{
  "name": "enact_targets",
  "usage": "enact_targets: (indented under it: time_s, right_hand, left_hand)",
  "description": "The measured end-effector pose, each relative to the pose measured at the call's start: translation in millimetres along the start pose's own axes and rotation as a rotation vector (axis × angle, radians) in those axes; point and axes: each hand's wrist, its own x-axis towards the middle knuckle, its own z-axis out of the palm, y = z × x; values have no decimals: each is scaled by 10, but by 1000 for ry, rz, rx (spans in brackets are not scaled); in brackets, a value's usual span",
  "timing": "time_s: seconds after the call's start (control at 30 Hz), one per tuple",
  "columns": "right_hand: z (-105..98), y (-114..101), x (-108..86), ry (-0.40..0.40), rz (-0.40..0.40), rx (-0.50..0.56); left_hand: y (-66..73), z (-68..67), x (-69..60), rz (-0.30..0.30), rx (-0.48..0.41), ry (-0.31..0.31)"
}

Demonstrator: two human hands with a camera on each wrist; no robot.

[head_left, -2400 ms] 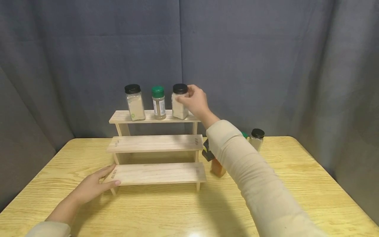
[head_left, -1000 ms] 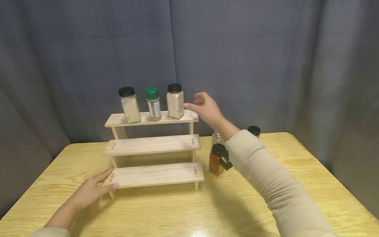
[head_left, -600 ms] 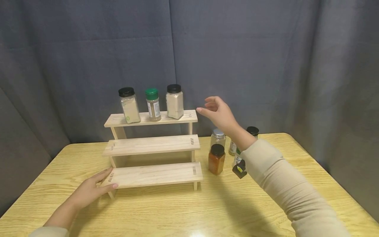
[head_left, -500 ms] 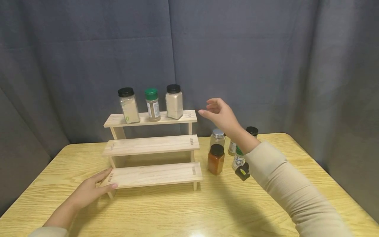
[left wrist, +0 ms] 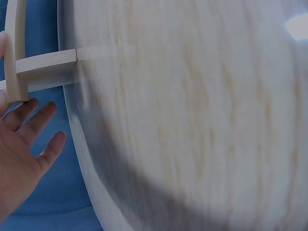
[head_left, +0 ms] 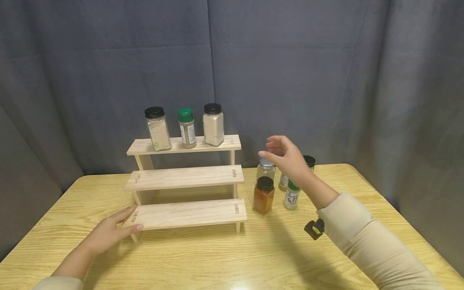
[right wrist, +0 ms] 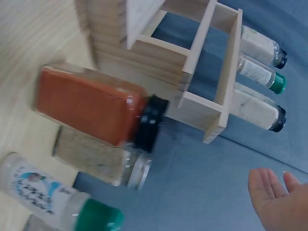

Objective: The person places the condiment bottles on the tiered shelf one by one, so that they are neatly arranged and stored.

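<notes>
My left hand (head_left: 112, 233) rests on the left end of the bottom shelf of a three-tier wooden rack (head_left: 188, 213). Its thumb lies near the front edge; the left wrist view shows extended fingertips (left wrist: 57, 139) by the board's end. Right of the rack, my right hand (head_left: 290, 161) hovers with nothing in it, fingers loosely bent, above a silver-lidded jar (head_left: 266, 171). In front of that stands a jar of orange-red spice (head_left: 263, 197) with a black lid. Beside them are a green-lidded shaker (head_left: 292, 197), another small bottle (head_left: 283, 182) and a black-lidded jar (head_left: 309, 161), partly hidden by my hand.
On the top shelf stand a black-lidded jar (head_left: 158, 131), a green-lidded shaker (head_left: 187, 131) and another black-lidded jar (head_left: 214, 127) of pale powder. Behind the wooden table (head_left: 203, 262) hangs a grey curtain (head_left: 290, 72). A black wrist device (head_left: 314, 228) hangs at my right sleeve.
My right hand let go of the right-hand pale-powder jar on the top shelf. It then moved right and down toward the jars on the table. My left hand stays on the bottom shelf.
</notes>
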Motion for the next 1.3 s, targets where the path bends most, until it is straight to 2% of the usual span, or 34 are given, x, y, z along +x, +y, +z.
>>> enact_targets:
  time_s: [0.3,0.57,0.97,1.3]
  right_hand:
    - [-15,269,-170,19,33,11]
    - [73,458,-280,2,47,53]
    - [238,663,-383,3,84,66]
    - [311,742,-409,50,115,43]
  left_hand:
    - [4,-12,0,8,-7,9]
    - [-6,-2,1,13,1,15]
    - [-1,0,-6,19,-2,24]
    - [0,4,-6,16,-15,15]
